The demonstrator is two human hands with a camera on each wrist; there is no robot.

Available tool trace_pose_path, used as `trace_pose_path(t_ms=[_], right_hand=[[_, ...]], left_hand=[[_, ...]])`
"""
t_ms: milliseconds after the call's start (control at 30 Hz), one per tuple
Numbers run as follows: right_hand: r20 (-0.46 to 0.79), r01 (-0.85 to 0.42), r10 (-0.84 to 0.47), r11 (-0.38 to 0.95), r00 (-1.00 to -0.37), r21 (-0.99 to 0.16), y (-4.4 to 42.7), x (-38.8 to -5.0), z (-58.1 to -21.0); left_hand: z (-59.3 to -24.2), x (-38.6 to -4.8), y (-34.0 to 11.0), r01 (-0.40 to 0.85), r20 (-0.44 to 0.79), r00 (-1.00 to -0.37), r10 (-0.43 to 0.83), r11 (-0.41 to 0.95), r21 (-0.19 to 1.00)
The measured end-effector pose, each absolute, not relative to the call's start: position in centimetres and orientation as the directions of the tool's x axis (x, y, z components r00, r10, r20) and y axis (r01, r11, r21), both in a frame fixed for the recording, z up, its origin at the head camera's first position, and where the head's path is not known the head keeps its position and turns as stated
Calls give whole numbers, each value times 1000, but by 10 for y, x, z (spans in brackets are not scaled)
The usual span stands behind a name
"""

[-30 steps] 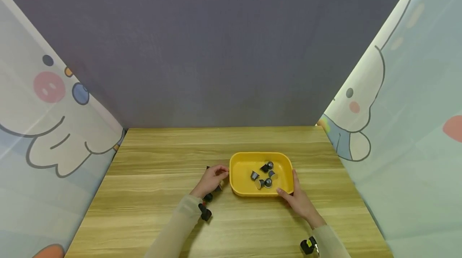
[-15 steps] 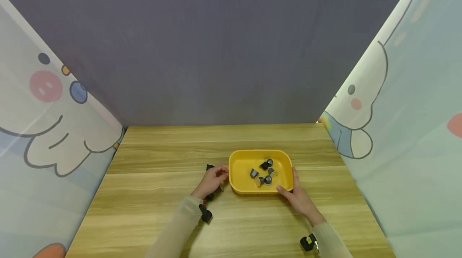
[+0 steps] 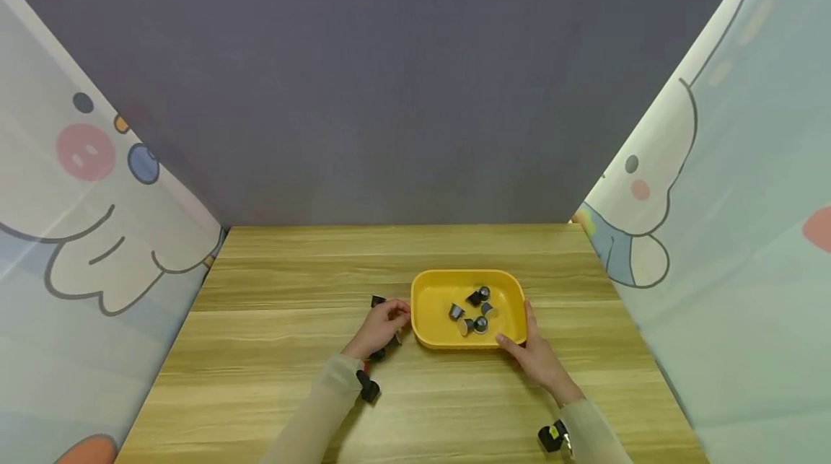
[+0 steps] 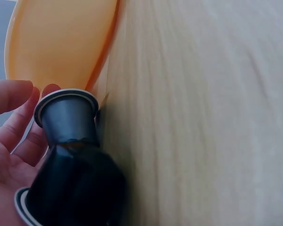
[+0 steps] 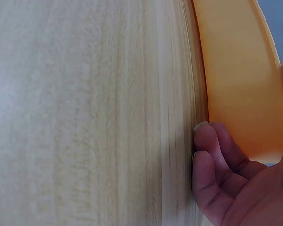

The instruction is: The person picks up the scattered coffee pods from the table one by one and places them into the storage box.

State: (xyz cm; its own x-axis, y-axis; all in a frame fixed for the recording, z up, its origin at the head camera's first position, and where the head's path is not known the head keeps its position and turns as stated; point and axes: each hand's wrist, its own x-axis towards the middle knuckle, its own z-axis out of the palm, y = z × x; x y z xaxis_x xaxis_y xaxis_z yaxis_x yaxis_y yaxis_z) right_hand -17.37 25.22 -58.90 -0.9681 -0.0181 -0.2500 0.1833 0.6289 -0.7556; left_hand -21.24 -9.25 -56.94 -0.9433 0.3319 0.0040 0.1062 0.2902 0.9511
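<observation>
A yellow plastic bin point(image 3: 428, 327) stands on the wooden table, with several dark coffee capsules point(image 3: 456, 312) lying loose inside it. My right hand point(image 3: 537, 358) holds the bin's near right corner. Its thumb is over the rim and the other fingers curl against the outer wall in the right wrist view. At the bin's left end is my left hand point(image 3: 378, 325), its fingers loosely bent with the tips at the outer wall. Close beside that palm, a grey-black coffee capsule point(image 4: 70, 117) and a black capsule point(image 4: 80, 183) lie on the table, partly hidden by the hand in the head view.
Another dark capsule point(image 3: 378, 301) shows just behind the left hand. A small red item point(image 3: 366, 366) is partly hidden near the left wrist. A dark grey panel point(image 3: 402, 89) closes the table's back, and cartoon-printed curtains point(image 3: 746, 269) hang on both sides.
</observation>
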Motion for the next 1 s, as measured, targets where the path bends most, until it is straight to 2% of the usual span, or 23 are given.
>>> trace_pose_path(t_ms=[333,567,833,1000], right_hand=[[-254,185,-19,635,-967,-750,252,-173,-589],[-251,179,-23,638,-968,-749,253,-174,-590],[-258,185,-27,624,-966,-759,252,-173,-588],[-253,180,-28,627,-967,-758,252,-173,-588]], left_hand=[[-608,-218,-99,121,-3,-940,340,341,932],[-607,-218,-109,125,-4,-916,402,293,948],[-599,-216,-124,67,-107,-870,481,331,941],[-597,-216,-129,87,-121,-856,502,372,924]])
